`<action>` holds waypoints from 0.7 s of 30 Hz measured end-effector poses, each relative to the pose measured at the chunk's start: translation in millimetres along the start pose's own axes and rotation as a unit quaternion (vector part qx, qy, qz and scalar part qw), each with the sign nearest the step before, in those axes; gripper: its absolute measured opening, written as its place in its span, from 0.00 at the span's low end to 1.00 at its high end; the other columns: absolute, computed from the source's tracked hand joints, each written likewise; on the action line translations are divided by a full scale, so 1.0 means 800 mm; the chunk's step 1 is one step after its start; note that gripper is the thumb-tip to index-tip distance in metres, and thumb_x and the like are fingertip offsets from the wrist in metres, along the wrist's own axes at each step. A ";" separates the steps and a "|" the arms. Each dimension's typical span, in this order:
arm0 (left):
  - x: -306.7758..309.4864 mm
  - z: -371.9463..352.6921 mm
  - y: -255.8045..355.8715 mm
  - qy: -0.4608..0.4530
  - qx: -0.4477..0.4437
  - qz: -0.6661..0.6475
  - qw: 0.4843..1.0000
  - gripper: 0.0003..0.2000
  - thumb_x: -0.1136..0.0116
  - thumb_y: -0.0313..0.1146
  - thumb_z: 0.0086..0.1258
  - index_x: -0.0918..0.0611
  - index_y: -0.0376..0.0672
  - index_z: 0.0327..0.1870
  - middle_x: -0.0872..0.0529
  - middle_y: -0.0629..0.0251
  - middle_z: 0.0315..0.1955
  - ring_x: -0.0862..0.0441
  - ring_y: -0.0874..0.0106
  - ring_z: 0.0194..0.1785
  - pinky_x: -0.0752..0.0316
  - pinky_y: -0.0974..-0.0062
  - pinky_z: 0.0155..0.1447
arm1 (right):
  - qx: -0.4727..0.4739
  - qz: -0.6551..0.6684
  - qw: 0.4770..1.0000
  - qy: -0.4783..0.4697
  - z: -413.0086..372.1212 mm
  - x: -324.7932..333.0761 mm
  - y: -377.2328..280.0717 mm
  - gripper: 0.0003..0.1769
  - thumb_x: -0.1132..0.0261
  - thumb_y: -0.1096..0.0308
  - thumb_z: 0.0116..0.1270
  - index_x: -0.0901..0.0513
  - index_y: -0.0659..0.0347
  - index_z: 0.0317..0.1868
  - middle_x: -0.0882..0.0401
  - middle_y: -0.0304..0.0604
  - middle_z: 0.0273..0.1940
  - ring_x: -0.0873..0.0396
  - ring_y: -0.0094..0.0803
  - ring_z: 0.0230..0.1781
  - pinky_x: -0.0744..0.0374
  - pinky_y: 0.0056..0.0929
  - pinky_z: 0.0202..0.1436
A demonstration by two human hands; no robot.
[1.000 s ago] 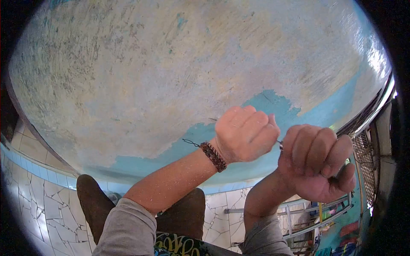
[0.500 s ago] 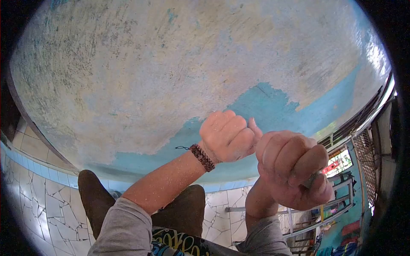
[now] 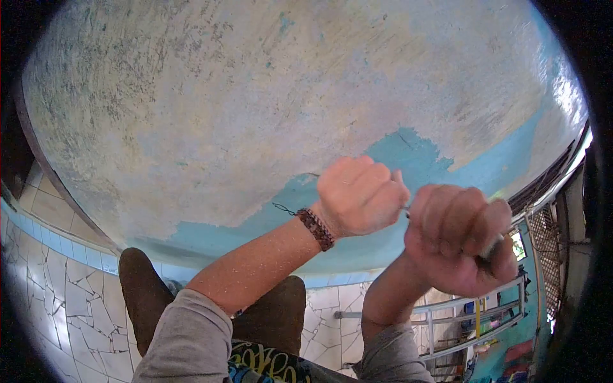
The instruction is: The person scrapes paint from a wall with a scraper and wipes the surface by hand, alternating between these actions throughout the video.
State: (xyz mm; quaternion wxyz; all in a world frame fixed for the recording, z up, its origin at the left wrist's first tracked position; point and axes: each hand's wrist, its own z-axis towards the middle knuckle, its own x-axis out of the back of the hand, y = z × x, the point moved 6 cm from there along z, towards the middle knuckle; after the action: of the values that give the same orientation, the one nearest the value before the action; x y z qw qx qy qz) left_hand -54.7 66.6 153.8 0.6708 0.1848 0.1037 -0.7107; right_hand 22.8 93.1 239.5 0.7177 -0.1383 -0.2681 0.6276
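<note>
My left hand (image 3: 363, 196) is a closed fist, back of the hand towards me, held against or just in front of the wall (image 3: 211, 127). A braided brown bracelet (image 3: 316, 230) circles its wrist. Close to its right, my right hand (image 3: 461, 239) is also closed, fingers curled round something mostly hidden. Between the two fists a small dark, thin piece shows, and a thin dark edge sticks out left of the left fist; I cannot make out what they belong to. Behind the hands the wall's pale, patchy surface meets a ragged area of turquoise paint (image 3: 408, 153).
A metal ladder (image 3: 472, 319) stands behind on the right, with assorted items beyond it by a teal wall. Below is a floor of cracked-pattern white tiles (image 3: 76, 306), with a light blue tile border along the wall's foot. My knees (image 3: 147, 293) are near the wall.
Both fists have moved together up and to the right across the wall, staying closed. The view has shifted slightly.
</note>
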 end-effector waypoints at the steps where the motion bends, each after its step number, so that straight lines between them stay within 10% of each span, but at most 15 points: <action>1: 0.001 -0.005 -0.003 -0.014 0.008 0.008 1.000 0.14 0.36 0.22 0.51 0.31 0.49 0.17 0.34 0.70 0.15 0.33 0.70 0.16 0.41 0.71 0.21 | -0.009 -0.011 1.000 0.015 -0.005 0.001 0.013 0.19 0.54 0.53 0.73 0.35 0.54 0.26 0.35 0.37 0.20 0.40 0.26 0.16 0.37 0.31 0.25; 21: 0.016 -0.041 -0.007 -0.016 0.027 -0.008 0.999 0.15 0.33 0.22 0.52 0.31 0.48 0.19 0.32 0.69 0.15 0.32 0.68 0.17 0.41 0.70 0.20 | -0.028 -0.003 0.999 0.040 -0.020 -0.001 0.023 0.18 0.51 0.56 0.68 0.34 0.57 0.23 0.35 0.41 0.18 0.43 0.29 0.14 0.38 0.35 0.22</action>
State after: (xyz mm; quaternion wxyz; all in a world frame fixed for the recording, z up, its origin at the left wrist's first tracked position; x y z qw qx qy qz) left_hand -56.4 68.5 118.4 0.6617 0.1906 0.0750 -0.7212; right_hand 16.4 97.5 216.0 0.7257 -0.1831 -0.2571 0.6114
